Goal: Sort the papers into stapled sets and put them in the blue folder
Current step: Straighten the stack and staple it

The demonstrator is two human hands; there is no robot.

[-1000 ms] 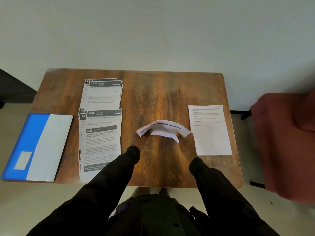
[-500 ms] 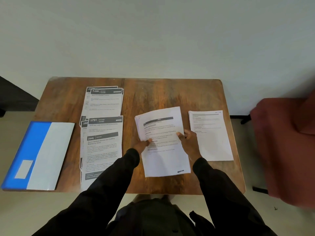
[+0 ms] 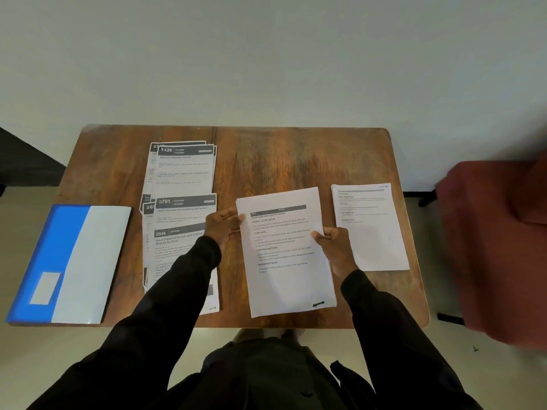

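Observation:
Both of my hands hold one white printed paper set point(image 3: 285, 270) over the middle of the wooden table point(image 3: 284, 161). My left hand point(image 3: 223, 227) pinches its left edge near the top. My right hand point(image 3: 333, 242) grips its right edge with curled fingers. A second white paper set point(image 3: 371, 232) lies flat at the right. Overlapping sheets with dark numbered headers point(image 3: 180, 184) are spread at the left of the middle. The blue folder point(image 3: 63, 264) lies shut at the table's left front corner, partly over the edge.
A dark red upholstered seat point(image 3: 497, 247) stands just right of the table. A pale wall runs behind the table's far edge. Bare wood shows at the table's far middle and far right.
One second ago the set was curled up between my hands. It has since been flattened out face up, and my hands have shifted apart to its left and right edges.

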